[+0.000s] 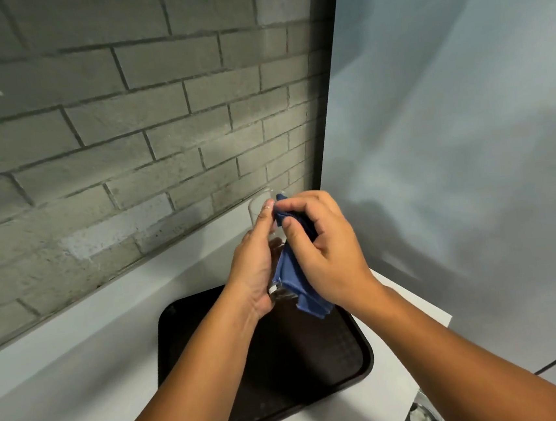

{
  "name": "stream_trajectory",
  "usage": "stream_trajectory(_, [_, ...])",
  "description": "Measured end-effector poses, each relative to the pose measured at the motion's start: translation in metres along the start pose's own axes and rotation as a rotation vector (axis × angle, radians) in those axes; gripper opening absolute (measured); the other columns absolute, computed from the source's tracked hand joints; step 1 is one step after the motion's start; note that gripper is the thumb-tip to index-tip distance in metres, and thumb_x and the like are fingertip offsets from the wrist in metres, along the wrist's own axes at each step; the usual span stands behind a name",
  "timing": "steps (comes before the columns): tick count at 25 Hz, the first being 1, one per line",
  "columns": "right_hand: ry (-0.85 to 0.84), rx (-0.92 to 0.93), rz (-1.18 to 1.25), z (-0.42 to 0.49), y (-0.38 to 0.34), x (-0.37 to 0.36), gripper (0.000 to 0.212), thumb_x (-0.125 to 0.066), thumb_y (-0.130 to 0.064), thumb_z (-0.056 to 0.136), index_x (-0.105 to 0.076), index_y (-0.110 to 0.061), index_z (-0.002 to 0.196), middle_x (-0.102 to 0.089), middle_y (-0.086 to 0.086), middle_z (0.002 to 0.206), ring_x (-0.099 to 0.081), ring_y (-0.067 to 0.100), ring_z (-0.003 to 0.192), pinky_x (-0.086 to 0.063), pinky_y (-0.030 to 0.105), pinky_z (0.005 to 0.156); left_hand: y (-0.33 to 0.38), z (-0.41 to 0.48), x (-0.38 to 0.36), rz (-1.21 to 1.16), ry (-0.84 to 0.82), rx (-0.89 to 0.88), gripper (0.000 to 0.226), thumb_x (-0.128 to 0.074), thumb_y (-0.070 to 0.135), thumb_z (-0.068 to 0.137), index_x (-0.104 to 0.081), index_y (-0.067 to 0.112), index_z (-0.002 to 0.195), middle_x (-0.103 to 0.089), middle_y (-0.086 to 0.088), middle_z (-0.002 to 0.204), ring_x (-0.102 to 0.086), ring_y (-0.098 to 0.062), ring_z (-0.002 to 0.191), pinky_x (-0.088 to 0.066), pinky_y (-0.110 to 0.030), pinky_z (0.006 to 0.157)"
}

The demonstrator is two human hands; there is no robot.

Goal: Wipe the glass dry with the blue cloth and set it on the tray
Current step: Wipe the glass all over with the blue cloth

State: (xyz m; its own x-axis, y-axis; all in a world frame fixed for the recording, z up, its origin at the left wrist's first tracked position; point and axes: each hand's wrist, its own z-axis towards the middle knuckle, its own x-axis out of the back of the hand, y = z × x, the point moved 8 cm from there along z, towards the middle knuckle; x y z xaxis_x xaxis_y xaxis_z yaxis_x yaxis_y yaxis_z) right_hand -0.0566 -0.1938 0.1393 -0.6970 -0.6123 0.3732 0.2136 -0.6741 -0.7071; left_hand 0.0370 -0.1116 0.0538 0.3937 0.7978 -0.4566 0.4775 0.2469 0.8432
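Head view: two bare forearms rise from the bottom edge and converge above the middle of the picture, the wrists close together over the tray. The tray is dark, with rounded corners, and lies flat on the white tabletop; nothing shows on the bare part of it. At the lower right corner of the tabletop sits a black-and-white object, cut off by the frame and too unclear to name. The left hand is turned palm inward, its fingers curled round the glass, gripping it along the side; the glass is held in the air above the tray's far edge, roughly upright with its rim uppermost, and its clear wall is hard to trace lower down. The right hand comes in from the other side, knuckles up, its fingers and thumb bent and pinching the cloth against the glass. The blue cloth is bunched in that grip, one end poking out at the top beside the rim, the rest hanging in folds below the hand. Behind stands a grey brick wall, with a pale plain wall to its right.
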Motion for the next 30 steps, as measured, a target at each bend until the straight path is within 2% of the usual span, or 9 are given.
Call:
stream_trajectory(4, [0.024,-0.243,0.022,0.013,0.019,0.004,0.023,-0.059,-0.014,0.107,-0.069,-0.021,0.127,-0.065,-0.001,0.124,-0.063,0.005,0.117,-0.051,0.028,0.105,0.006,0.003,0.000,0.080,0.022,-0.035,0.086,-0.091,0.074,0.065,-0.071,0.012,0.121,-0.082,-0.009,0.099,-0.083,-0.027,0.090,-0.068,-0.044,0.081])
stream_trajectory(7, [0.011,-0.034,-0.037,0.009,-0.005,0.000,0.024,-0.060,-0.016,0.106,-0.070,-0.019,0.127,-0.065,-0.003,0.122,-0.063,0.006,0.120,-0.050,0.022,0.105,0.009,0.005,0.001,0.070,0.014,-0.036,0.090,-0.086,0.072,0.075,-0.073,0.011,0.140,-0.076,-0.025,0.141,-0.081,-0.041,0.123,-0.064,-0.060,0.109])
stream_trajectory(11, [0.031,-0.204,0.040,0.015,0.013,0.001,0.023,-0.058,-0.014,0.107,-0.069,-0.020,0.127,-0.064,-0.003,0.123,-0.063,0.008,0.119,-0.052,0.034,0.109,0.011,0.005,0.003,0.127,0.010,-0.064,0.091,-0.090,0.076,0.063,-0.074,0.010,0.124,-0.082,-0.023,0.113,-0.086,-0.037,0.102,-0.069,-0.054,0.093])
stream_trajectory(14, [0.030,-0.076,0.022,0.009,-0.001,-0.004,0.024,-0.059,-0.015,0.106,-0.069,-0.019,0.127,-0.065,-0.003,0.123,-0.064,0.008,0.121,-0.052,0.028,0.108,0.012,0.003,0.004,0.095,0.039,-0.069,0.090,-0.087,0.071,0.072,-0.073,0.010,0.137,-0.082,-0.024,0.130,-0.084,-0.040,0.114,-0.066,-0.062,0.104])
stream_trajectory(19, [0.061,-0.318,0.196,0.011,0.025,-0.003,0.024,-0.059,-0.015,0.107,-0.064,-0.023,0.129,-0.068,0.001,0.130,-0.065,0.016,0.126,-0.052,0.045,0.114,0.017,0.001,0.004,0.130,0.011,-0.117,0.070,-0.088,0.073,0.071,-0.067,0.014,0.102,-0.074,0.005,0.071,-0.075,-0.011,0.058,-0.063,-0.032,0.060])
stream_trajectory(22, [0.074,-0.192,0.214,0.004,0.010,-0.002,0.030,-0.061,-0.019,0.105,-0.061,-0.025,0.134,-0.069,-0.004,0.131,-0.067,0.013,0.127,-0.054,0.036,0.112,0.021,0.000,0.000,0.090,-0.005,-0.092,0.080,-0.087,0.067,0.078,-0.076,0.009,0.131,-0.090,-0.014,0.112,-0.088,-0.032,0.102,-0.070,-0.055,0.097])
stream_trajectory(23, [0.073,-0.218,0.229,0.006,0.014,-0.001,0.029,-0.061,-0.019,0.105,-0.060,-0.026,0.133,-0.069,-0.005,0.131,-0.067,0.013,0.126,-0.055,0.036,0.111,0.022,-0.002,-0.002,0.087,-0.003,-0.093,0.082,-0.088,0.067,0.078,-0.075,0.009,0.135,-0.090,-0.015,0.114,-0.088,-0.034,0.104,-0.069,-0.056,0.099])
stream_trajectory(27, [0.026,-0.303,0.079,0.011,0.022,-0.002,0.022,-0.055,-0.018,0.108,-0.065,-0.018,0.128,-0.066,0.002,0.124,-0.064,0.016,0.119,-0.052,0.041,0.110,0.023,-0.002,0.000,0.110,0.046,-0.122,0.069,-0.089,0.064,0.087,-0.074,0.009,0.125,-0.085,0.000,0.079,-0.084,-0.017,0.070,-0.068,-0.034,0.066])
stream_trajectory(30, [0.037,-0.103,0.011,0.009,0.001,0.000,0.024,-0.058,-0.015,0.107,-0.067,-0.016,0.128,-0.065,-0.002,0.122,-0.063,0.005,0.118,-0.049,0.022,0.106,0.021,-0.004,0.000,0.080,0.051,-0.083,0.077,-0.085,0.064,0.088,-0.075,0.007,0.138,-0.087,-0.020,0.122,-0.086,-0.037,0.110,-0.069,-0.058,0.101])
